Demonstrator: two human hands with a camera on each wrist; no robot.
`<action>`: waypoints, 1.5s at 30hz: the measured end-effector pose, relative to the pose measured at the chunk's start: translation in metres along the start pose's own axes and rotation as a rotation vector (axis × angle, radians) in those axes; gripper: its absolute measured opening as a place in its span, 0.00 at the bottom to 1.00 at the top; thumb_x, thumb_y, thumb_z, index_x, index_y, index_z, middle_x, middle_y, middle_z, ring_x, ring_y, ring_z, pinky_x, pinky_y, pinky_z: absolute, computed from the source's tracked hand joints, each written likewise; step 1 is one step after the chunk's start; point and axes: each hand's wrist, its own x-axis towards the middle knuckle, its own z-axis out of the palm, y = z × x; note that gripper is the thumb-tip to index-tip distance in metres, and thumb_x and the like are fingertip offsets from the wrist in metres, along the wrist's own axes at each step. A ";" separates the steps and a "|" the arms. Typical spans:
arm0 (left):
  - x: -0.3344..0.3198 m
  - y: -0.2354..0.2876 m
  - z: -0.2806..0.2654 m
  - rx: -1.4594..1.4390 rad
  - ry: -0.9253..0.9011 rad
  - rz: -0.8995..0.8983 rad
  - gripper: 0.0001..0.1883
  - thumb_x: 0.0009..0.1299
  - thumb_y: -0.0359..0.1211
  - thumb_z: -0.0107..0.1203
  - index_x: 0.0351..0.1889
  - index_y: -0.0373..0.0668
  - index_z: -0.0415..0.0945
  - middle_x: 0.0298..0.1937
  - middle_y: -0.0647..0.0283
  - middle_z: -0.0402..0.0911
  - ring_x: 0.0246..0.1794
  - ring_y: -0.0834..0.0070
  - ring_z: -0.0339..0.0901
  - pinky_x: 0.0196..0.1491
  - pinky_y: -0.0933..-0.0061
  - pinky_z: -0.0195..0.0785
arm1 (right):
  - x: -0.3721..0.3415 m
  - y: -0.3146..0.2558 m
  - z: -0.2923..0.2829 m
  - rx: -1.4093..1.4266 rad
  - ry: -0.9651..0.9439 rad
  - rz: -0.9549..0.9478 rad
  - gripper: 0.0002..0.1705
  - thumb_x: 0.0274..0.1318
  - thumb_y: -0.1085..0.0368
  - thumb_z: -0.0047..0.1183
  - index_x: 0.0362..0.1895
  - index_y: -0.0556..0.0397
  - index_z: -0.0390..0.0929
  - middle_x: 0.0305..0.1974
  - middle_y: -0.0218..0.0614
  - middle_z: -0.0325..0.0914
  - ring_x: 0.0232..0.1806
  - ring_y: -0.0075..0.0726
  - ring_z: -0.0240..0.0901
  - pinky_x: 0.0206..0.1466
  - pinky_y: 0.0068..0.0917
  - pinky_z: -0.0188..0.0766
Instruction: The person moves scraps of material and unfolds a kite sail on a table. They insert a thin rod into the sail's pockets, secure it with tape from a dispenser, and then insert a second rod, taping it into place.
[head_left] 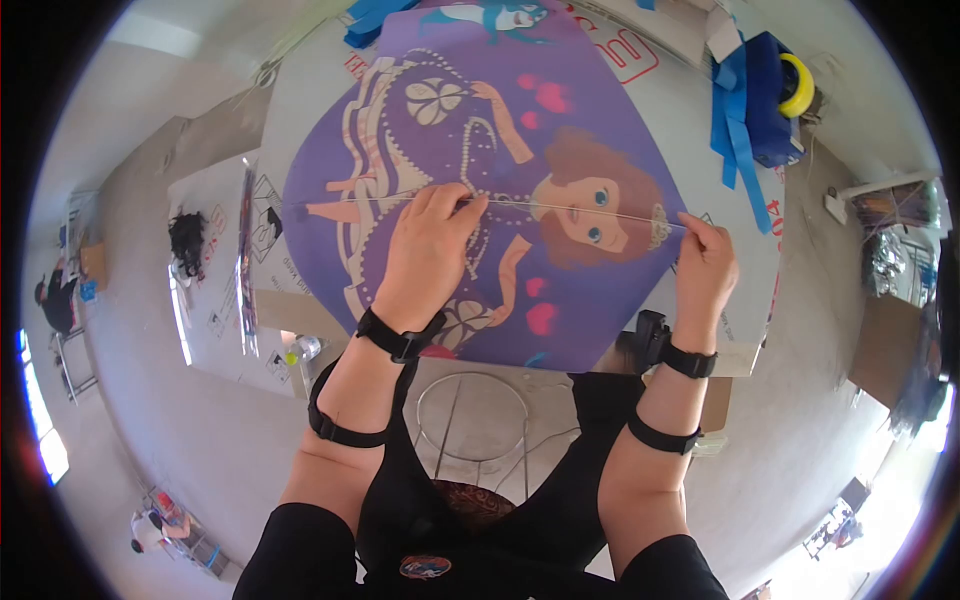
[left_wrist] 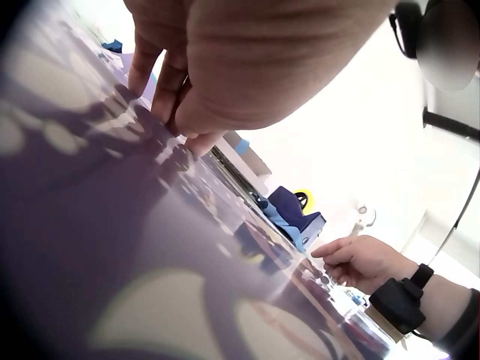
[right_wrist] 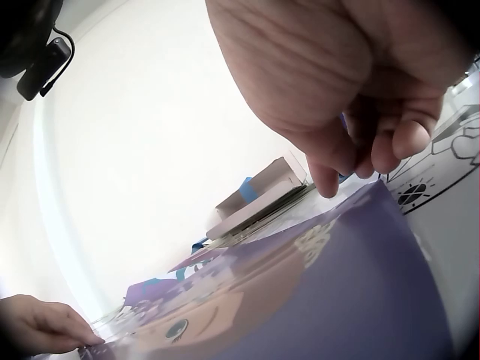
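A large purple sheet [head_left: 590,110] printed with a cartoon girl in a tiara lies spread over the table. Along its middle runs a straight, thin pale rod [head_left: 560,207], reaching the pointed right corner. My left hand [head_left: 430,250] is down on the printed dress, thumb and index fingertip pinching at the rod. In the left wrist view its fingertips [left_wrist: 161,105] meet the sheet closely. At the right corner, beside the tiara, my right hand [head_left: 707,270] pinches the rod's end between thumb and index finger. Its other fingers are curled, as the right wrist view shows.
A dark blue tape dispenser [head_left: 775,110] with a yellow wheel stands at the far right, blue strips [head_left: 735,140] beside it. A black device [head_left: 652,335] sits near my right wrist. Black tangled strands [head_left: 187,242] lie at left, a plastic bottle [head_left: 303,349] at the near edge.
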 end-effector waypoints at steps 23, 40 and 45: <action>-0.016 0.018 0.005 0.160 -0.118 0.015 0.30 0.55 0.34 0.59 0.57 0.38 0.66 0.55 0.60 0.63 0.55 0.61 0.64 0.55 0.63 0.61 | -0.055 -0.065 0.046 -0.127 -0.287 -0.639 0.25 0.40 0.67 0.59 0.49 0.51 0.74 0.46 0.34 0.67 0.50 0.40 0.63 0.53 0.36 0.61; -0.011 0.026 0.007 0.139 -0.088 -0.003 0.28 0.53 0.35 0.61 0.54 0.42 0.70 0.54 0.59 0.66 0.49 0.61 0.66 0.47 0.64 0.64 | -0.056 -0.068 0.050 -0.146 -0.278 -0.592 0.28 0.42 0.65 0.58 0.53 0.51 0.70 0.47 0.36 0.66 0.49 0.41 0.63 0.52 0.38 0.61; -0.011 0.027 0.011 0.225 -0.055 0.038 0.28 0.54 0.37 0.60 0.56 0.46 0.70 0.58 0.63 0.66 0.46 0.65 0.66 0.46 0.65 0.63 | -0.056 -0.068 0.050 -0.178 -0.275 -0.589 0.29 0.41 0.64 0.58 0.53 0.50 0.70 0.49 0.34 0.65 0.49 0.40 0.63 0.52 0.38 0.60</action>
